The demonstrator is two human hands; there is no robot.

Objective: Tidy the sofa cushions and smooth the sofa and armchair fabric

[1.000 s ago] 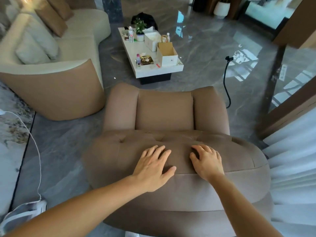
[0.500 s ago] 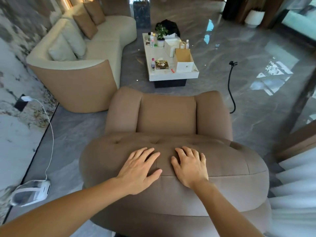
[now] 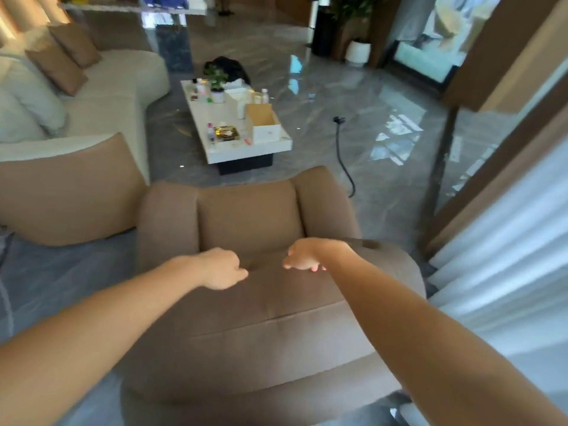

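Note:
I stand behind the brown armchair [image 3: 261, 318] and reach over the top of its padded backrest. My left hand [image 3: 222, 269] lies on the crest with its fingers bent forward out of sight. My right hand [image 3: 304, 255] is a little farther on, with its fingertips curling down the front face and nothing held. The seat cushion [image 3: 249, 216] lies beyond both hands. The cream sofa [image 3: 101, 96] stands at the left with brown cushions [image 3: 58, 66] and white cushions [image 3: 33, 96] leaning on its back.
A white coffee table [image 3: 227, 155] with bottles, a plant and an open cardboard box [image 3: 264, 121] stands ahead of the armchair. A black cable stand [image 3: 341, 149] rises from the glossy floor to the right. Pale curtains [image 3: 507, 241] hang close on my right.
Both hands have slid forward from lying flat on the backrest top to its front edge, with the fingers now curled over. The view has tilted up and blurred.

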